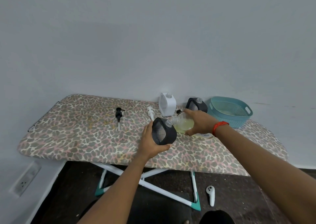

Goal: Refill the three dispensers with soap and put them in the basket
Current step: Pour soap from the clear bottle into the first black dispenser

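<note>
My left hand (150, 142) grips a black dispenser (163, 131) with its pump off, tilted toward the right. My right hand (199, 122) holds a clear soap bottle (183, 123) of yellowish liquid on its side, its mouth touching the dispenser's open neck. A white dispenser (167, 105) and a second black dispenser (196, 105) stand open at the back by the wall. A teal basket (230, 111) sits at the far right. A black pump (118, 114) and a white pump (150, 113) lie loose on the board; another black pump (179, 111) peeks out behind the bottle.
Everything rests on a leopard-print ironing board (85, 138) against a grey wall. A white controller (210, 195) lies on the dark floor under the board's right side. A wall socket (25, 179) is at the lower left.
</note>
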